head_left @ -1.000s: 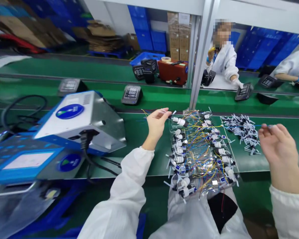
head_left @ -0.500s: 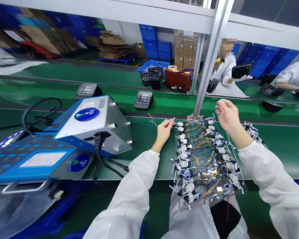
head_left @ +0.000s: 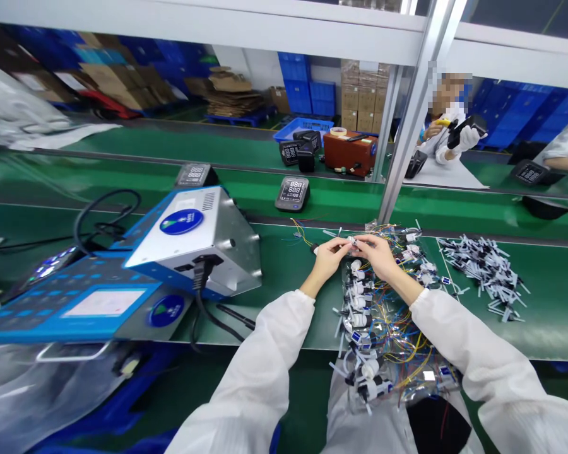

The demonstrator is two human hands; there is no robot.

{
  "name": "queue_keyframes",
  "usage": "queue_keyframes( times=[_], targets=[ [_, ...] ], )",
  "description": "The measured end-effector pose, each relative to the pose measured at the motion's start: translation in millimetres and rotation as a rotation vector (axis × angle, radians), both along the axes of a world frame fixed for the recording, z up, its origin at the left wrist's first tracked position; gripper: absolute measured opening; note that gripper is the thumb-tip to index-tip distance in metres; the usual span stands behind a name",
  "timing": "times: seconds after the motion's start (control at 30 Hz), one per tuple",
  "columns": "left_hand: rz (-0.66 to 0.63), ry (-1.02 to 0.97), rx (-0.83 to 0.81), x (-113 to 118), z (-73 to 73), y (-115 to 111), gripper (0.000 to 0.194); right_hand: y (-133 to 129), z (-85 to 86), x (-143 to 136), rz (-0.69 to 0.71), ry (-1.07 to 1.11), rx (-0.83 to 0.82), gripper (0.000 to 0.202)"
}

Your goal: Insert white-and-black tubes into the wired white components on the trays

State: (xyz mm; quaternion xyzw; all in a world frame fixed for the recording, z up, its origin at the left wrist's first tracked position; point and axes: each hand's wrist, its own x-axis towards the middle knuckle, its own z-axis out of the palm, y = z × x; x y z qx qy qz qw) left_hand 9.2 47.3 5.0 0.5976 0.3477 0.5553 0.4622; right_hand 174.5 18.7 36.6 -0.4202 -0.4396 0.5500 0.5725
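My left hand [head_left: 329,260] and my right hand [head_left: 379,255] meet over the far left corner of a clear plastic tray [head_left: 409,394]. Fingertips of both are closed on a small whitish part [head_left: 353,241], too small and too covered to name. Rows of white-and-black cylindrical components [head_left: 360,302] with short pale tubes lie along the tray, below my hands. Thin coloured wires [head_left: 390,315] tangle between the rows. Just left of my left hand, a yellow wire [head_left: 301,233] lies on the green bench.
A pile of black parts with pale tubes [head_left: 485,268] lies right of the tray. A blue-and-silver test machine [head_left: 199,233] with cables stands left. Ahead are a digital monitor [head_left: 292,193], a metal post [head_left: 409,120] and a co-worker [head_left: 447,126] holding a black device.
My right hand has come down and left from above the tray's right side to join my left hand. The pile at the right shows more fully. The co-worker's device has turned.
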Motion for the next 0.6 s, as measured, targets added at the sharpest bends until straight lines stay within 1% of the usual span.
queue_keyframes(
  times=[0.13,0.27,0.37,0.47,0.53,0.57,0.6],
  targets=[
    [0.024,0.036,0.048,-1,-3.7,2,0.021,-4,-6.0,1,-0.049,0.012,0.014,0.031],
    [0.042,0.114,0.094,-3,-5.9,5,0.022,-2,-7.2,0,-0.037,0.014,0.026,0.027],
    [0.046,0.153,0.104,-4,-5.2,4,0.022,-1,-9.5,-1,-0.054,0.042,0.015,0.026],
    [0.058,0.160,0.106,-4,-2.8,0,0.018,-3,-14.7,-3,-0.054,0.069,-0.006,0.028],
    [0.039,0.154,0.108,-5,-2.5,-2,0.016,-2,-19.9,-5,-0.012,0.062,-0.024,0.033],
    [0.044,0.163,0.111,-6,-3.1,-2,0.016,-1,-22.6,-5,-0.013,0.051,-0.027,0.035],
    [0.076,0.202,0.126,-7,-4.3,-1,0.017,0,-24.9,-5,-0.012,0.049,-0.033,0.037]
  ],
)
